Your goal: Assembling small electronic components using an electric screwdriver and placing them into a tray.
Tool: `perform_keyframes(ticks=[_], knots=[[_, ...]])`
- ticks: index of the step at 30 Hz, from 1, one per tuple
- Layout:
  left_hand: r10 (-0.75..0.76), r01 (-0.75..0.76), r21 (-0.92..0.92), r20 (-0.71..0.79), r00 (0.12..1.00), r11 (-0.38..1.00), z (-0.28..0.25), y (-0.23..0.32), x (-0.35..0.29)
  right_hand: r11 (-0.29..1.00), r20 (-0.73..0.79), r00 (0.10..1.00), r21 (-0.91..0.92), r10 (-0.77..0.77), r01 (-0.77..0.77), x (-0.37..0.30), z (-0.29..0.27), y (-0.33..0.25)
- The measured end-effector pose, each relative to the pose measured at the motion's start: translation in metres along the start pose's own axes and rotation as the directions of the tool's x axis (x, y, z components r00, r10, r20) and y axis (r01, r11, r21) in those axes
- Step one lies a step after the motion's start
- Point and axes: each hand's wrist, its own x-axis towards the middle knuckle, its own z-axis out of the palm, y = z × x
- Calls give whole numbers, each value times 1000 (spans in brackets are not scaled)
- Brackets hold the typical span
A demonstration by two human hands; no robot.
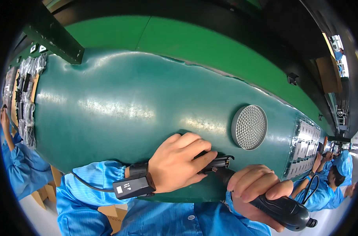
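My left hand [183, 161] is closed around a small black part [222, 162], pressing it down on the green mat. Fingers cover most of this part; one end shows, with a lighter metallic strip. A black electric screwdriver [283, 210] lies tilted in my right hand [257, 188], fingers wrapped round its body. Its nose [223, 175] points at the black part beside my left fingertips. Whether the bit touches the part I cannot tell. Beyond my right hand sits a round grey dish [250, 128] with a dense dotted grid inside.
At the right lies a clear plastic tray [304, 145] of pale flat parts. On the far left a tray [35, 88] holds plastic-wrapped black pieces. A dark post [55, 37] stands at the back left. Blue-clad people work at both sides. A black box [133, 186] is strapped to my left wrist.
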Motion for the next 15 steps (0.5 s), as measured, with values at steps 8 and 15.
perform_keyframes(ticks=[8,15], knots=[[-25,26,-27,33,999,999,-6,-3,6,999,74,997,-44,16,-13,2,0,8],[-44,44,-20,23,999,999,-4,-2,3,999,74,997,-14,36,-35,-1,0,12]])
